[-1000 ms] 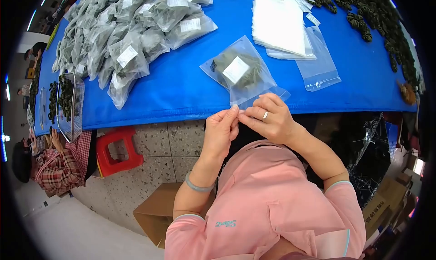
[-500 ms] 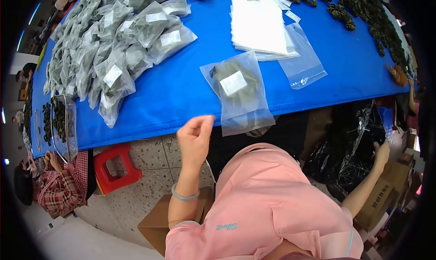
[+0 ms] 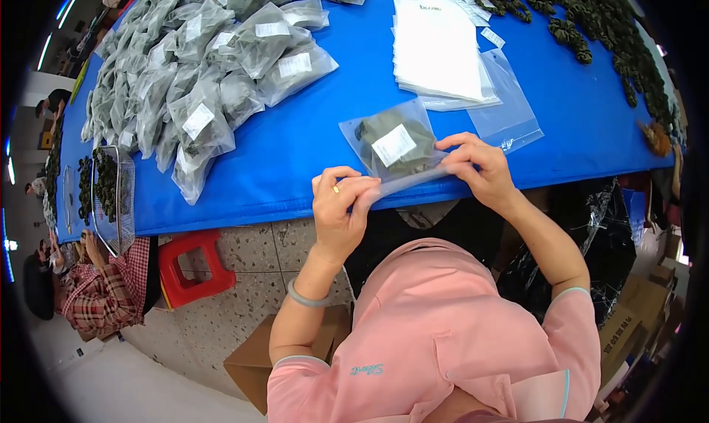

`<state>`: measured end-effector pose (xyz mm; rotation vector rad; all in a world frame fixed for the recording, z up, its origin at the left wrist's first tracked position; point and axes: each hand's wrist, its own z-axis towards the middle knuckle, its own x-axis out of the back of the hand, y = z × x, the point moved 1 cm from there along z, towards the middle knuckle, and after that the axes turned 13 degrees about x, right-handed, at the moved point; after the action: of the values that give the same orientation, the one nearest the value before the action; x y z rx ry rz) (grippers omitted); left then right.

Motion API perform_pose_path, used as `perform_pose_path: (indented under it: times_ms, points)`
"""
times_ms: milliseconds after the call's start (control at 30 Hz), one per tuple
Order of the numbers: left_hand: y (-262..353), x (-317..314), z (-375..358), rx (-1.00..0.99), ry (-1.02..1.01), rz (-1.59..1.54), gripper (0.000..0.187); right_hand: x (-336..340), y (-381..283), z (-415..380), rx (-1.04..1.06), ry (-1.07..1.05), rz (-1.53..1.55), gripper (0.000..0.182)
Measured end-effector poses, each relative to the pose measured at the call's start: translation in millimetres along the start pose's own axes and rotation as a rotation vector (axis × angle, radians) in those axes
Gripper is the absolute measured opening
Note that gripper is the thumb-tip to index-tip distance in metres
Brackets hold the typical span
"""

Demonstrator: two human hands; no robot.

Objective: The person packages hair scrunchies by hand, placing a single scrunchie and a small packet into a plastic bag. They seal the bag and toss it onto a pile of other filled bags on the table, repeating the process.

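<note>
A frosted plastic bag [image 3: 422,136] lies at the front edge of the blue table, with a dark green item inside and a white label [image 3: 394,145] on its face. My left hand [image 3: 343,209] pinches the near left corner of this bag, a ring on one finger. Closed on the opposite corner is my right hand [image 3: 484,173]. The bag's near edge runs folded between my two hands. Just beyond sits a stack of white bags [image 3: 436,46], and a flat clear bag [image 3: 509,102] lies beside it.
Many filled, labelled bags [image 3: 199,91] are heaped on the blue table [image 3: 295,142] at the left. Dark green scrunchies [image 3: 569,39] lie at the far right. A wire basket [image 3: 122,201], a red stool [image 3: 196,268] and a co-worker in a checked shirt [image 3: 111,290] are at the left.
My right hand has come from the black plastic at the right to the bag's near edge. My left hand has moved onto its other corner, and that edge is now folded.
</note>
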<state>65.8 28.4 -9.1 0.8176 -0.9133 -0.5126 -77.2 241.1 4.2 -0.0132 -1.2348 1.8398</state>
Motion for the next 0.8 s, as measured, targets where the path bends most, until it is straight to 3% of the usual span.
perform_pose_path:
  times_ms: [33,200,367,567,733,800]
  points:
    - [-0.6,-2.6,-1.6,0.149,-0.008,-0.131,0.003,-2.3,3.7,-2.4,-0.236,0.115,0.251,0.004]
    - [11.3,-13.8,-1.9,0.462,0.092,-0.275,0.018,-23.2,-1.4,5.4,-0.306,0.366,0.256,0.006]
    - [7.4,-19.8,-7.8,0.389,0.201,-0.101,0.027,-31.2,-6.9,11.6,-0.328,0.42,0.201,0.008]
    - [10.9,-21.0,-7.5,0.38,0.189,-0.023,0.026,-35.1,-6.5,-0.2,-0.327,0.501,0.088,0.01]
    - [1.5,-27.4,-11.0,0.3,0.146,0.398,0.008,-35.1,-16.5,0.4,-0.498,0.219,-0.256,0.007]
    - [2.1,-28.3,-3.5,0.28,0.306,0.323,0.014,-32.4,-20.3,6.2,-0.17,0.27,-0.533,0.02]
